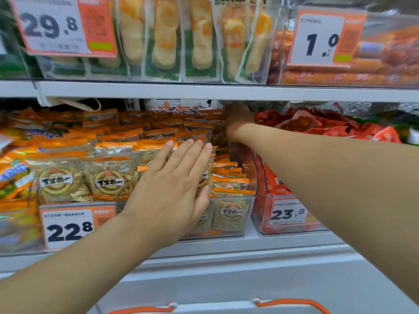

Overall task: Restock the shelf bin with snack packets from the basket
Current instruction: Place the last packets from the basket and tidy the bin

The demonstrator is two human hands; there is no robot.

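The left hand lies flat, fingers straight and together, pressing on the orange-topped snack packets stacked in the clear shelf bin. The right hand reaches deep toward the bin's rear right corner, under the upper shelf edge; its fingers are hidden, so its grip cannot be determined. The basket's orange handles show at the bottom edge. A 22.8 price tag fronts the bin.

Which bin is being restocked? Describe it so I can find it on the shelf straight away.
Look under the white shelf edge, on the lower shelf. It is the clear bin of orange-topped snack packets, with the left hand flat on them. The neighbouring bin to the right holds red packets and is tagged 23.8.
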